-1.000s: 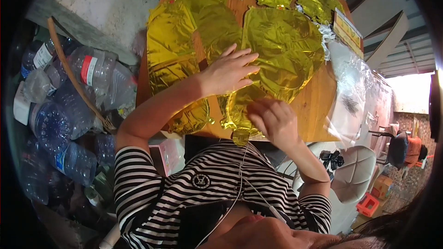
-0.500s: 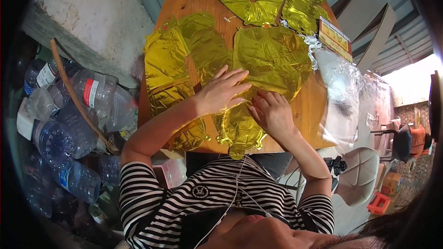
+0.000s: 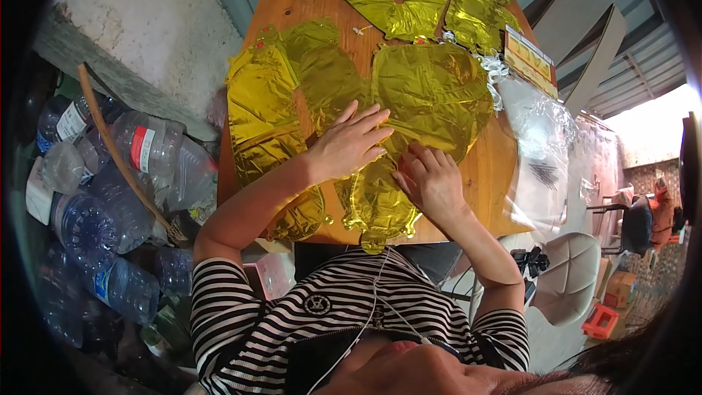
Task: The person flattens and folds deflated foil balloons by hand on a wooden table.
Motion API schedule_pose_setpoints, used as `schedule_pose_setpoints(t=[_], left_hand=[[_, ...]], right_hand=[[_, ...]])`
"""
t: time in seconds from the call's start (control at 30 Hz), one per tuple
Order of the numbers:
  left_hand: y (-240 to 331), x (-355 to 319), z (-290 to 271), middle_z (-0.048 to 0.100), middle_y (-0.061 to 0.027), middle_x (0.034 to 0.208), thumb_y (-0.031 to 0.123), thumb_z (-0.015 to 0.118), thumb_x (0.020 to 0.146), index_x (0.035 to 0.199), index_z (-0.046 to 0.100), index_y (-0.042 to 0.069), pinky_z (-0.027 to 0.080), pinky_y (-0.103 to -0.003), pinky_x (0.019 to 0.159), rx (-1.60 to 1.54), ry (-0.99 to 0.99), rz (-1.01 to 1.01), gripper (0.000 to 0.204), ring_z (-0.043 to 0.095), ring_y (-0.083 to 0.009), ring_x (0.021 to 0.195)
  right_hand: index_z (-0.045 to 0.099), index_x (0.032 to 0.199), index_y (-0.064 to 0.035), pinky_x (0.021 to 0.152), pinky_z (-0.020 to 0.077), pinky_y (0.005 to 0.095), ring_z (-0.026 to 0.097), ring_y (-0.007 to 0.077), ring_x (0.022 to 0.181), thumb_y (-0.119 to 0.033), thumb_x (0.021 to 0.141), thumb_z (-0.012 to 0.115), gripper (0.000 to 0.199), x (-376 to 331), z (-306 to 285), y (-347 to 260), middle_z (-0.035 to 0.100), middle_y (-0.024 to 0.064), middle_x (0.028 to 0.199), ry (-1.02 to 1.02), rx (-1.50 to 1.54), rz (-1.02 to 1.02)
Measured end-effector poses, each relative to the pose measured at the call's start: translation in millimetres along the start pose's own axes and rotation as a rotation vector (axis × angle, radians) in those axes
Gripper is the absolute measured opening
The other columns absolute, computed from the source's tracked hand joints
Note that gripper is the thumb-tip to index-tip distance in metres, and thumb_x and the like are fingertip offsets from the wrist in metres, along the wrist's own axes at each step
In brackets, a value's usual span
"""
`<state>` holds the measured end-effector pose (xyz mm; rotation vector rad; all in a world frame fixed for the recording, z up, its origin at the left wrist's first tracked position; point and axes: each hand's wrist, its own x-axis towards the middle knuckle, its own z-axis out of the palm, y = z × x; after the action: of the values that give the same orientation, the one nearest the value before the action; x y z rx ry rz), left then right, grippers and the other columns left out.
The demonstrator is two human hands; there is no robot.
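Hands on gold foil balloon (image 3: pixel 431 95), wooden table (image 3: pixel 292 7). Left hand (image 3: pixel 351 143) flat, fingers spread. Right hand (image 3: pixel 430 181) fingers curled together, pressing foil. Plastic bottles (image 3: pixel 110 190) left.

Wooden table (image 3: pixel 497 175), rough grey wall (image 3: pixel 139 36), white chair (image 3: pixel 567 278).

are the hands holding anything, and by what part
Nothing is gripped: the left hand lies flat on the gold foil balloon, and the right hand presses near its lower edge.
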<state>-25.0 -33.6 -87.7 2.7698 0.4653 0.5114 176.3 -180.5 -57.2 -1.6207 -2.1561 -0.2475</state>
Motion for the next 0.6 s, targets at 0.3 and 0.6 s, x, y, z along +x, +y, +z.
schedule_pose_setpoints(t=[0.3, 0.6], left_hand=[[2.2, -5.0, 3.0, 0.044, -0.0149, 0.156, 0.029, 0.058, 0.103, 0.141, 0.056, 0.006, 0.019, -0.054, 0.126, 0.022, -0.012, -0.027, 0.044, 0.033, -0.0299, 0.151], [1.4, -2.0, 0.5, 0.043, -0.0145, 0.157, 0.026, 0.059, 0.102, 0.140, 0.056, 0.005, 0.020, -0.053, 0.125, 0.007, -0.011, -0.049, 0.044, 0.033, -0.0304, 0.151]], right_hand=[[0.069, 0.105, -0.0035, 0.081, 0.0515, 0.0381, 0.063, 0.0278, 0.094, -0.027, 0.082, 0.081, 0.035, -0.2, 0.9, -3.5, 0.066, 0.0120, 0.113, -0.005, 0.008, 0.005], [0.068, 0.113, -0.0055, 0.082, 0.0530, 0.0395, 0.064, 0.0300, 0.094, -0.024, 0.083, 0.082, 0.038, 6.0, -4.4, -5.3, 0.067, 0.0106, 0.118, 0.004, 0.075, -0.020]])
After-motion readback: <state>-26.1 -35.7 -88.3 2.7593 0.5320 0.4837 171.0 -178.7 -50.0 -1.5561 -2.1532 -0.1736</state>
